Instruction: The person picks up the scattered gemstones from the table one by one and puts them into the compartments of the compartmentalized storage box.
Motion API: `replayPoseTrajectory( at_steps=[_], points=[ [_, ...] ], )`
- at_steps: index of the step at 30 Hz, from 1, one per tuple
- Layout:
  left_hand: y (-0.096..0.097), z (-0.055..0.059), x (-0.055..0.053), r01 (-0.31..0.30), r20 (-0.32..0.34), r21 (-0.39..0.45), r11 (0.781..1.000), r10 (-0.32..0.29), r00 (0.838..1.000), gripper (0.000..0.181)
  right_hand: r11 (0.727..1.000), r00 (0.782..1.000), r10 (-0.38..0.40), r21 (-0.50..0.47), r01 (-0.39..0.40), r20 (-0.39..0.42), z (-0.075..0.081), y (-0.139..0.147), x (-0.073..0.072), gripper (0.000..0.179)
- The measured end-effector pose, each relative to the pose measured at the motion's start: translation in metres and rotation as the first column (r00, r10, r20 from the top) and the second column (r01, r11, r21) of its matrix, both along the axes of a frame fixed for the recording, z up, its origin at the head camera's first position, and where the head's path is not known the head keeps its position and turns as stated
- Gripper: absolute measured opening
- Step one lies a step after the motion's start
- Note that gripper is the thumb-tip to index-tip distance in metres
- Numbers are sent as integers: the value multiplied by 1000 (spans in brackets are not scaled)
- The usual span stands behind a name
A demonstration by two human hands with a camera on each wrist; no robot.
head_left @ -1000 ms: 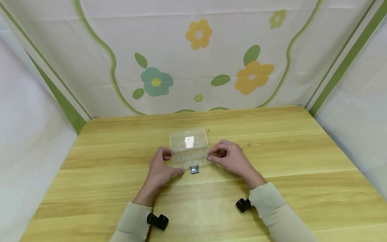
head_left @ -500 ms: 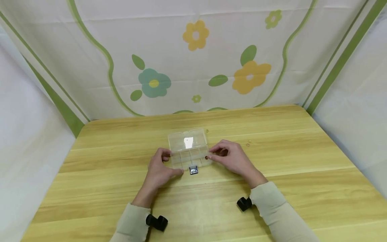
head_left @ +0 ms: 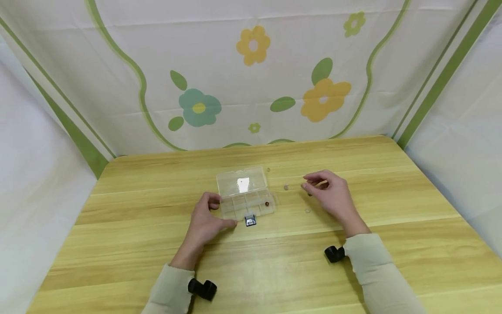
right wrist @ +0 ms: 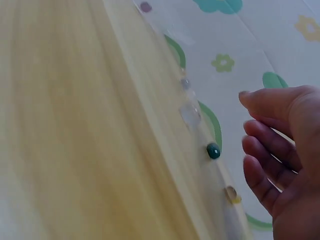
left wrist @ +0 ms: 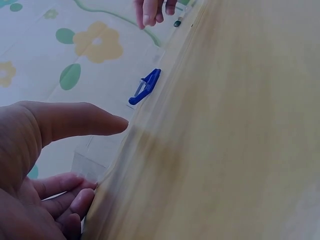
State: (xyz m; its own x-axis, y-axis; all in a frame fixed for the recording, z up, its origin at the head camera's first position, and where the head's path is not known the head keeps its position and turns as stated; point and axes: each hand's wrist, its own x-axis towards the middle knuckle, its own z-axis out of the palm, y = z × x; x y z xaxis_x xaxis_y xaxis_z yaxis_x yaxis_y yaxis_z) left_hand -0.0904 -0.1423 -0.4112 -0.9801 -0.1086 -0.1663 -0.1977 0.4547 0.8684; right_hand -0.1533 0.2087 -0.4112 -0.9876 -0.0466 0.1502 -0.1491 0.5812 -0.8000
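Note:
A clear plastic compartment box (head_left: 240,207) stands with its lid (head_left: 229,184) raised and its blue latch (head_left: 250,220) at the front. My left hand (head_left: 205,220) holds its left end, thumb along the front edge and fingers at the side. One dark red bead (head_left: 267,203) lies in a right-hand compartment. To the right of the box, my right hand (head_left: 330,192) hovers over the table, thumb and fingers apart in the right wrist view with nothing seen between them. Near it lie a dark green bead (right wrist: 213,151) and a brownish clear bead (right wrist: 230,192).
Small clear pieces lie on the wooden table (head_left: 251,266), one clear bead (head_left: 286,186) right of the box and a clear ring-like piece (head_left: 307,211) nearer the front. Another tiny piece (head_left: 268,169) sits behind the box. A flowered cloth (head_left: 235,78) hangs at the back.
My right hand has let go of the dark red bead, which now lies in the box, and has moved right, away from it. The left hand stays at the box.

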Motion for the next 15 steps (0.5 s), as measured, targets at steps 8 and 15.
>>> replayPoseTrajectory(
  at_steps=[8,15],
  points=[
    [-1,1,0,9,2,12,1000,-9,1000,76,990,990,-138,-5,138,-39,-5,26,-2,30],
    [-1,2,1,9,12,20,1000,-9,1000,76,971,973,-227,64,229,-27,-11,46,-2,33]
  ],
)
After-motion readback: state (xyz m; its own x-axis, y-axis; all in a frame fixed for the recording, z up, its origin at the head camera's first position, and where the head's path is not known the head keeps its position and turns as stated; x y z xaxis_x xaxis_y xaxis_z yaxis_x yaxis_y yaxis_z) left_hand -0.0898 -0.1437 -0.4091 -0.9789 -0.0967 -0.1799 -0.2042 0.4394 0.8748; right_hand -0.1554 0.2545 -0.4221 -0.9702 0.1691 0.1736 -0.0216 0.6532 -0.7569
